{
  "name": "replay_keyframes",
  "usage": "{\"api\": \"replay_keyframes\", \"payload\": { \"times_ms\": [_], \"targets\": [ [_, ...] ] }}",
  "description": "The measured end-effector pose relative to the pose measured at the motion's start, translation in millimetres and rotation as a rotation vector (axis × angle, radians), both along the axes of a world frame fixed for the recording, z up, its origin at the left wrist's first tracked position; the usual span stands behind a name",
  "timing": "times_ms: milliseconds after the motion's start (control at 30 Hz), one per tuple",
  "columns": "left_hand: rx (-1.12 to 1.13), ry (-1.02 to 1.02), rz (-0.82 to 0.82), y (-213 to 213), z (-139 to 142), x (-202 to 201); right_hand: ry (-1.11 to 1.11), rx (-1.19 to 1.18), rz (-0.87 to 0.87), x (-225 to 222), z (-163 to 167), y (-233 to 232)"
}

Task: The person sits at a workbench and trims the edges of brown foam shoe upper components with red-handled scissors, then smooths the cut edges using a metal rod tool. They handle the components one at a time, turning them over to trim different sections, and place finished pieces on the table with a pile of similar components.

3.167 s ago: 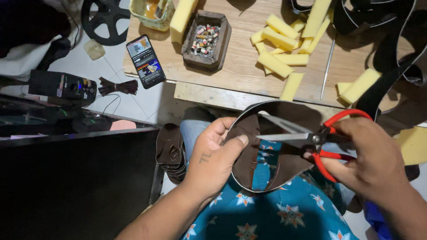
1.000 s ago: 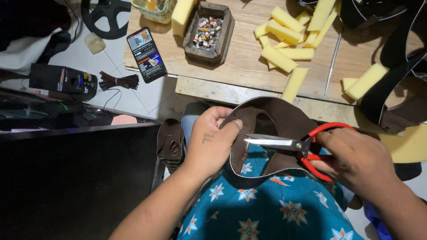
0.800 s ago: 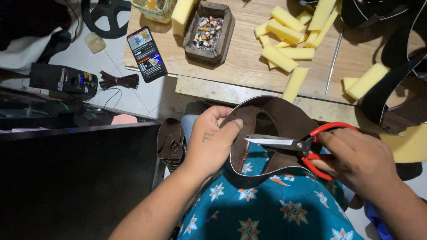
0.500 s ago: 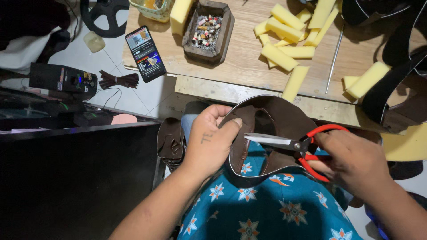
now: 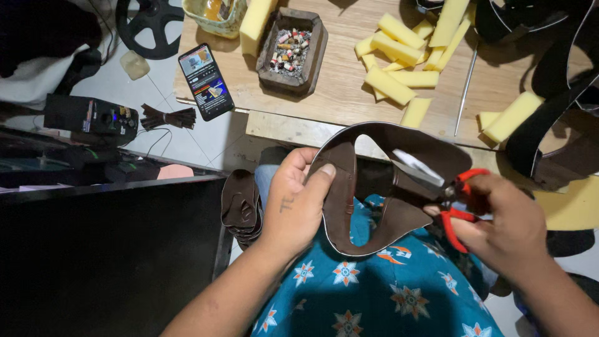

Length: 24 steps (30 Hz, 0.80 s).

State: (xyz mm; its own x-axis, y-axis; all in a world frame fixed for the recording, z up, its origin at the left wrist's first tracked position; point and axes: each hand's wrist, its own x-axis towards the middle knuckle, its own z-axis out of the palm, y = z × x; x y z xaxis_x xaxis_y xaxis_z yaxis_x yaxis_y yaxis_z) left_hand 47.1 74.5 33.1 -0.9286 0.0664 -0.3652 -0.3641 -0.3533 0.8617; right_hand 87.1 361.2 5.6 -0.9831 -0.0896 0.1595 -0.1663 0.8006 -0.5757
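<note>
While left hand (image 5: 293, 209) grips leather strap (image 5: 349, 187), right hand (image 5: 505, 224) scissors (image 5: 449, 187) beside

Bright bench, dark blurred left edge

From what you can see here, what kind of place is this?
Probably a small home workshop for leather or sandal making. The left hand holds a curved brown leather piece while the right hand works red-handled scissors. Yellow foam blocks lie on a wooden board.

small workshop: wood bench (image 5: 349, 93) w/ foam offcuts (image 5: 390, 84), leather straps (image 5: 549, 118).
</note>
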Motion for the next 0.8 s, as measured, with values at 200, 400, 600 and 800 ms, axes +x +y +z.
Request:
{"api": "replay_keyframes", "payload": {
  "times_ms": [200, 400, 600, 800],
  "targets": [
    [0.016, 0.004, -0.004, 2.4, -7.4, 2.3, -0.109, 0.168, 0.088, -7.2, 13.8, -1.6],
    [-0.001, 0.006, -0.004, 2.9, -6.6, 4.9, -0.164, 0.240, 0.151, -8.7, 14.9, -11.8],
    [-0.029, 0.003, -0.017, 1.3, -2.7, 4.6, -0.115, 0.275, 0.129, -5.3, 15.3, -11.6],
    [-0.009, 0.006, -0.013, 2.4, -3.6, 4.8, 0.034, 0.188, 0.126, -2.1, 12.2, -8.3]
  ]
}}
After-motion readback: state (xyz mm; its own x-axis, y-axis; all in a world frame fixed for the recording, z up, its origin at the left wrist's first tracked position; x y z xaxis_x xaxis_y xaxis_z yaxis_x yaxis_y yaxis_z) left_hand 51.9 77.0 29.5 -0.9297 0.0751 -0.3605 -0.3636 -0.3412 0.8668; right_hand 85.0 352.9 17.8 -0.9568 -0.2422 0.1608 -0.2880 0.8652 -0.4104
